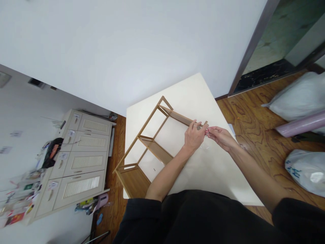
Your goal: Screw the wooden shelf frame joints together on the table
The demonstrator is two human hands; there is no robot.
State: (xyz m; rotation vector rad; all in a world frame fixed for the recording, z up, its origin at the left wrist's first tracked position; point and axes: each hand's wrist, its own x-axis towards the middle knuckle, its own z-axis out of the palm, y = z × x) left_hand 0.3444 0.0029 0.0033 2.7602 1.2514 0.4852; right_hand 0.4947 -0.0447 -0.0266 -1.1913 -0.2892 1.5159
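A brown wooden shelf rack (149,145) with several boards lies on its side across the white table (215,169). My left hand (193,137) is closed around the rack's right end, where a short bit of frame sticks out past the fingers. Close beside it, my right hand (221,137) is pinched at that same end. Something tiny and shiny shows at its fingertips, too small to name. The fingertips of both hands nearly meet. A small dark piece (154,169) lies on the table between the boards.
A white wall (152,51) rises behind the table. To the left stands a white cabinet (83,159) with clutter on top. Wrapped bundles (304,98) and a pink roll (302,123) lie on the wooden floor (264,149) at the right, near a doorway.
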